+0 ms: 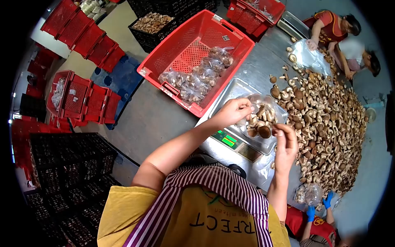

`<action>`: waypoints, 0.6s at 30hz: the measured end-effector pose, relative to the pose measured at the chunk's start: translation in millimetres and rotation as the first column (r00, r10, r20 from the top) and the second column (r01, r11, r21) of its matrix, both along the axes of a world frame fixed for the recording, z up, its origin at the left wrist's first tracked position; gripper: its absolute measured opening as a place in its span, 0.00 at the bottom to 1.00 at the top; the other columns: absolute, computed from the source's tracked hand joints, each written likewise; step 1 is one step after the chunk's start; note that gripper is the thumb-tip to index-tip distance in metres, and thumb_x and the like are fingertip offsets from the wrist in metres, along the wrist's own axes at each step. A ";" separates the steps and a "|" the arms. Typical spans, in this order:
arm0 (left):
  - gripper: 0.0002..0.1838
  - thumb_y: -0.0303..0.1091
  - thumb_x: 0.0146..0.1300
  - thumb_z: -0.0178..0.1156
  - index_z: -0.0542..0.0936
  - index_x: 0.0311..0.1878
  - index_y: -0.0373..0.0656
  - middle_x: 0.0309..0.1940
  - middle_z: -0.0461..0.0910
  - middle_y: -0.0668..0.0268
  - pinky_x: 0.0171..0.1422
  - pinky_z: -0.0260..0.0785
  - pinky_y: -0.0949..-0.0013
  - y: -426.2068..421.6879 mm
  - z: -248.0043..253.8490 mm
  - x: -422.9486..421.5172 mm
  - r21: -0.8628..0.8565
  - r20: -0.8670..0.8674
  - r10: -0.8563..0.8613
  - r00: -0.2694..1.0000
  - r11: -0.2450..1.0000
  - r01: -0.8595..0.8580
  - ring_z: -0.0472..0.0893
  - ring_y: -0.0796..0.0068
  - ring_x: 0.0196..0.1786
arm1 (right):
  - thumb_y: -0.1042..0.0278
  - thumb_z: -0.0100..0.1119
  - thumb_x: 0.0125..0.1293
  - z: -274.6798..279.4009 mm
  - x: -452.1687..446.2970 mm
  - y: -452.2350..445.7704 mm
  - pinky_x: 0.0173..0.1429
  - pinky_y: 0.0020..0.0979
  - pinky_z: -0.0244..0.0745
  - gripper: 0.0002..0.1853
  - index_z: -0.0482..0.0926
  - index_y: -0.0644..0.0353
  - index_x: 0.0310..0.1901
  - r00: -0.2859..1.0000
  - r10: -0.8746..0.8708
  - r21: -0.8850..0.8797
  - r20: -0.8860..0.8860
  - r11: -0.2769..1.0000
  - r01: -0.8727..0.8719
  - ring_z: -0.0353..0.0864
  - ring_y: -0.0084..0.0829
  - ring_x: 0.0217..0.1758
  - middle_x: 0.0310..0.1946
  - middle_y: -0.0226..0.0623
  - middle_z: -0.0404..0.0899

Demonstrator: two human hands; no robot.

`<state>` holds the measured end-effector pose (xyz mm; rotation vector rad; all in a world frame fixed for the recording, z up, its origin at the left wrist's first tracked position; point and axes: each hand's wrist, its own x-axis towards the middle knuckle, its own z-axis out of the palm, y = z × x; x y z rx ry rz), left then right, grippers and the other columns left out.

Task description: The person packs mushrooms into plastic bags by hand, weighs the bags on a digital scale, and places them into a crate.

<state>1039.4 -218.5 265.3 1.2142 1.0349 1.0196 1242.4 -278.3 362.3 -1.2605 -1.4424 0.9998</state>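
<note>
A clear plastic bag (258,101) of shiitake mushrooms (264,115) rests on the metal pan of a weighing scale (236,88). My left hand (233,112) pinches the bag's rim on its left side, thumb against fingers. On the opposite side, my right hand (285,142) has its fingertips closed at the bag's near right edge, beside a large brown mushroom cap (264,131). The bag's mouth is spread between both hands. Below the pan, the scale's green display (227,140) is lit, its digits too small to read.
A red crate (158,55) with several filled bags stands left of the scale. A large mushroom heap (325,123) covers the table to the right. Co-workers handle bags at the far right and at the lower right, one in blue gloves (311,213). Black crates (70,160) are stacked left.
</note>
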 end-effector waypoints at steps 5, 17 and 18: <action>0.11 0.34 0.73 0.50 0.78 0.38 0.38 0.28 0.79 0.68 0.45 0.70 0.74 15.0 1.3 -2.0 0.077 0.256 -0.003 0.967 0.997 -0.018 0.78 0.79 0.35 | 0.74 0.57 0.65 -55.1 -8.9 23.7 0.51 0.29 0.73 0.08 0.80 0.63 0.44 0.966 0.047 -0.104 0.254 0.994 -0.021 0.80 0.29 0.44 0.37 0.38 0.82; 0.16 0.38 0.75 0.47 0.79 0.43 0.35 0.31 0.79 0.69 0.44 0.68 0.76 9.4 18.2 -16.4 0.088 0.196 -0.012 0.981 0.996 -0.005 0.74 0.82 0.32 | 0.74 0.62 0.57 -71.2 11.9 71.4 0.53 0.43 0.72 0.14 0.77 0.63 0.46 0.658 -0.182 0.213 0.730 0.976 0.034 0.77 0.49 0.49 0.43 0.48 0.76; 0.17 0.37 0.75 0.46 0.80 0.44 0.35 0.30 0.77 0.70 0.44 0.68 0.76 7.5 19.2 -15.6 0.081 0.183 -0.022 0.983 0.997 0.007 0.74 0.83 0.33 | 0.73 0.64 0.56 -69.5 8.8 72.6 0.53 0.42 0.72 0.16 0.78 0.62 0.47 0.615 -0.191 0.240 0.765 0.971 0.003 0.75 0.48 0.48 0.42 0.45 0.75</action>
